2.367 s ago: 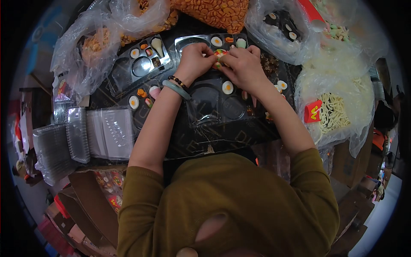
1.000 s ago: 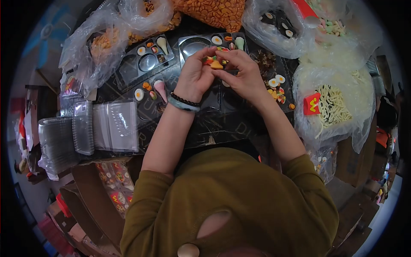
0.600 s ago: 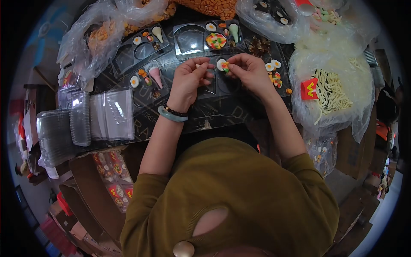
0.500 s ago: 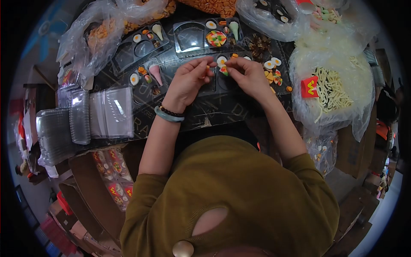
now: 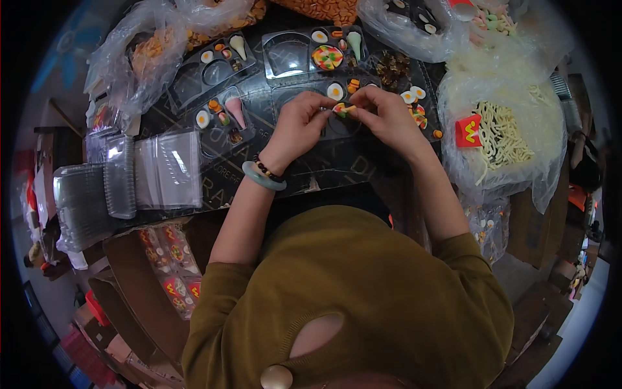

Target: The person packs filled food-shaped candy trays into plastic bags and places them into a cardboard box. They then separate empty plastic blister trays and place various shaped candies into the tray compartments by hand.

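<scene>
My left hand (image 5: 303, 128) and my right hand (image 5: 390, 122) meet over a clear plastic tray (image 5: 332, 131). Between their fingertips are small toy pizza slices (image 5: 341, 110), coloured red, green, white and yellow. Both hands are closed in a pinch on them; how many slices each one grips is hard to make out. Just beyond the fingers lie a toy fried egg (image 5: 335, 91) and an orange toy piece (image 5: 353, 85). More toy pizza slices (image 5: 420, 119) and fried eggs (image 5: 408, 97) lie right of my right hand, which partly covers the pile.
Filled trays hold a round toy pizza (image 5: 327, 58), a green cone (image 5: 354, 44) and a pink cone (image 5: 236, 112). On the right, a plastic bag (image 5: 505, 175) holds pale toy fries (image 5: 502, 139). Stacked clear lids (image 5: 84, 201) stand left. Bags of orange pieces (image 5: 317, 9) are behind.
My left hand has moved right and down, meeting my right hand at the pizza slices. My right hand has shifted slightly right. The fried egg behind them is now uncovered.
</scene>
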